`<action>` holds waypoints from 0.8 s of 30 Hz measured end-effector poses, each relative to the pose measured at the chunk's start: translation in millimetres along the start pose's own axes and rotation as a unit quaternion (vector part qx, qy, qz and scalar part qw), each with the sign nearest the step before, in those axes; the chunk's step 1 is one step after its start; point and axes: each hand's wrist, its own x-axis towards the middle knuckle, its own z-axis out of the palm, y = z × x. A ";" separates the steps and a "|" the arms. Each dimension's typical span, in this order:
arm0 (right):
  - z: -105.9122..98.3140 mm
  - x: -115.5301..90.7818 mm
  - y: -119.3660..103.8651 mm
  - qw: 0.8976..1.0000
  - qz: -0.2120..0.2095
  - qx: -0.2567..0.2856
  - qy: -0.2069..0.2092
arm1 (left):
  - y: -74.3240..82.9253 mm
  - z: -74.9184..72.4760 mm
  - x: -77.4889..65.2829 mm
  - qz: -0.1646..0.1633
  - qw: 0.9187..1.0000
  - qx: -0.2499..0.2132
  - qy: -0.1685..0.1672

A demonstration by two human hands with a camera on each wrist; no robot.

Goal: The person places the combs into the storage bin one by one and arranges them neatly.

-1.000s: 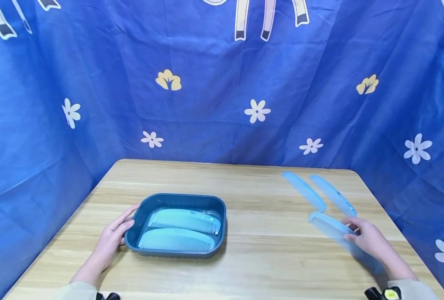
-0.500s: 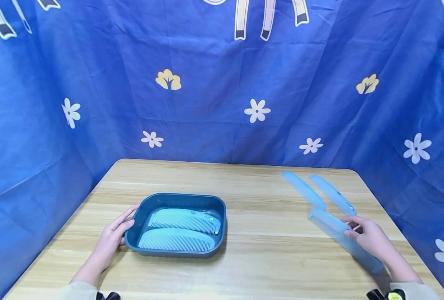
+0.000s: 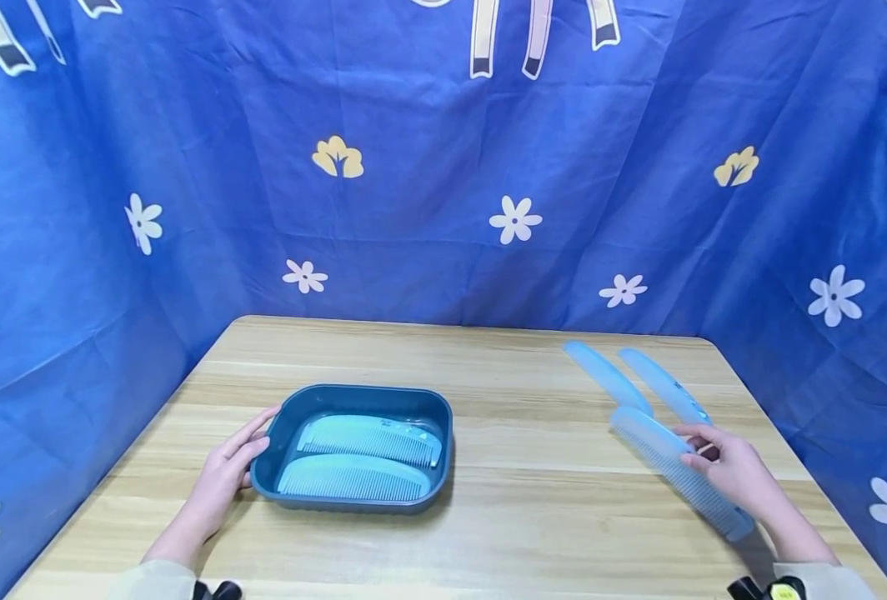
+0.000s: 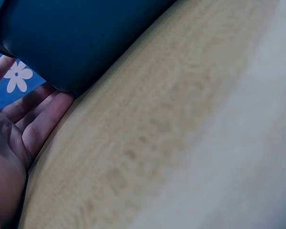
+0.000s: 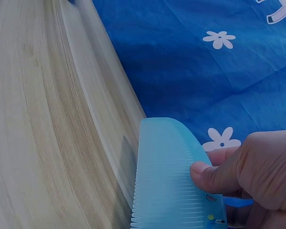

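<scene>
Right hand (image 3: 736,471), one: thumb and fingers pinching the back edge of a held comb (image 3: 664,457), light blue, slanting, teeth toward the left, its far end overlapping the lower end of a loose comb in the head view; contact between the two not certain

Left hand (image 3: 222,483), one: fingers extended along the outside of the tub's left end, touching it

Tub (image 3: 383,402), one: dark teal, rounded corners, at the left of the table

Combs, five in all: one in the right hand; two in the tub, a rear comb (image 3: 372,433) and a front comb (image 3: 353,475), side by side; two on the table beyond the right hand, a left loose comb (image 3: 610,379) and a right loose comb (image 3: 664,383)

Sleeves (image 3: 826,582), two, pale

Table (image 3: 518,500), one, wood-grained

Cloth (image 3: 413,117): blue, with two yellow motifs and several white flowers
</scene>
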 end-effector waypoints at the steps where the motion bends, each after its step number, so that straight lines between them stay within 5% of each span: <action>1: 0.1 0.1 -1.3 1.000 0.000 0.001 0.000 | -0.2 0.0 0.1 0.000 1.000 -0.002 0.000; 24: 11.9 6.4 -16.8 0.998 -0.024 0.027 0.044 | 1.7 -0.5 -0.3 0.001 1.000 -0.001 0.006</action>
